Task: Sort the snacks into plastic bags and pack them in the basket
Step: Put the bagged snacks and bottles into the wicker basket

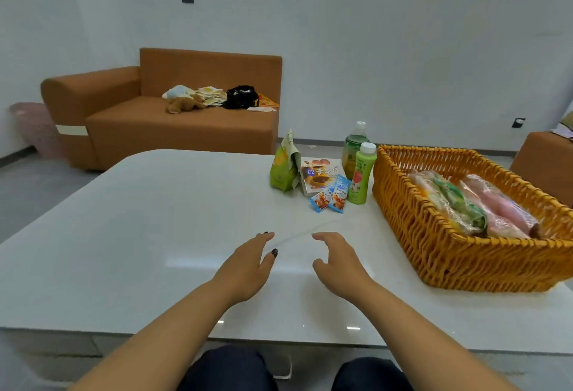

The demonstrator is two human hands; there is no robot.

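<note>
Hands over the white table [155, 235], apart: left hand [248, 269] and right hand [338, 263], fingers loosely spread, gripping nothing; a clear plastic bag [297, 235], barely visible, just beyond the fingertips. At 1 o'clock, blue snack packets [330, 195], a cookie box [321, 175], a green pouch [283, 167], two green bottles [361, 170]. At 2 o'clock, wicker basket [434, 248] with bagged snacks [471, 204] inside. Far at 11 o'clock, orange sofa [173, 124] bearing plush toys [183, 99].
</note>
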